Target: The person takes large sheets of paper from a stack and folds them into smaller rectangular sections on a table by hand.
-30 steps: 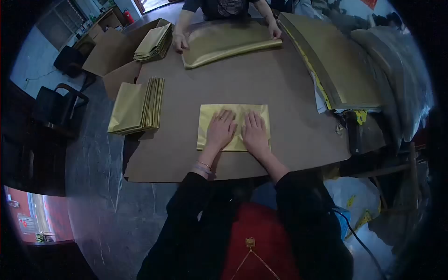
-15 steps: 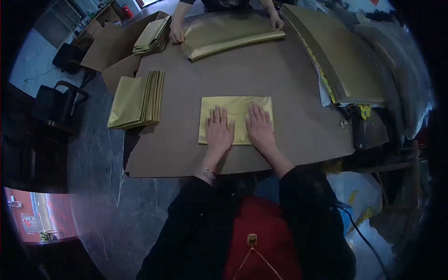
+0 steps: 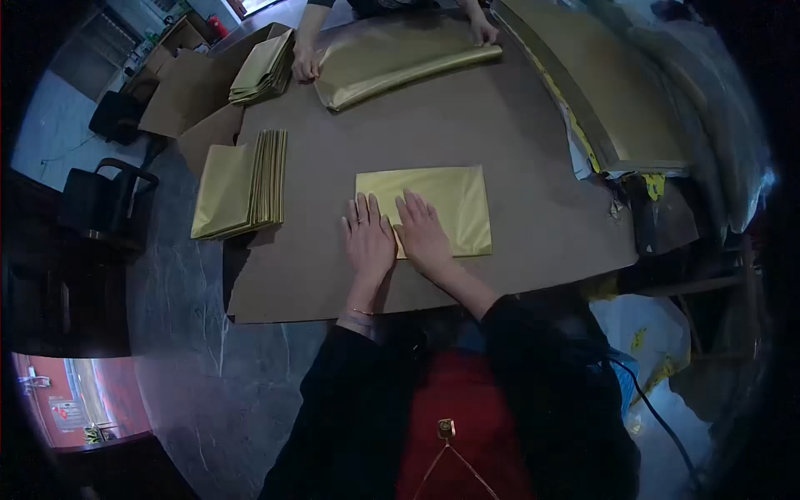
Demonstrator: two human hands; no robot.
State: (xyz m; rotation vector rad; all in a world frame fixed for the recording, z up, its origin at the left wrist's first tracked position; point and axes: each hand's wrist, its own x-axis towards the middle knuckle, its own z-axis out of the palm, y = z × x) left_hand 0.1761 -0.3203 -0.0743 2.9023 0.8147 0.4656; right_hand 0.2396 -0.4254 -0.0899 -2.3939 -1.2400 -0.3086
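A folded gold sheet (image 3: 454,204) lies flat on the brown table surface (image 3: 333,292) in front of me. My left hand (image 3: 369,237) rests on the sheet's left edge, fingers stretched forward and slightly apart. My right hand (image 3: 423,236) lies flat on the left half of the sheet, close beside my left hand, its fingers extended. Neither hand grips anything. Across the table, a co-worker's hands (image 3: 306,62) hold a larger gold sheet (image 3: 400,58) with a rolled or folded near edge.
A stack of folded gold sheets (image 3: 242,187) stands at the table's left edge. Behind it, another stack (image 3: 262,67) sits by an open cardboard box (image 3: 183,92). A large pile of flat gold sheets (image 3: 608,92) lies at the right, beside plastic wrapping (image 3: 700,100).
My right hand has slid left across the folded sheet toward my left hand. My left hand has shifted slightly left, to the sheet's edge. The co-worker still holds the larger sheet.
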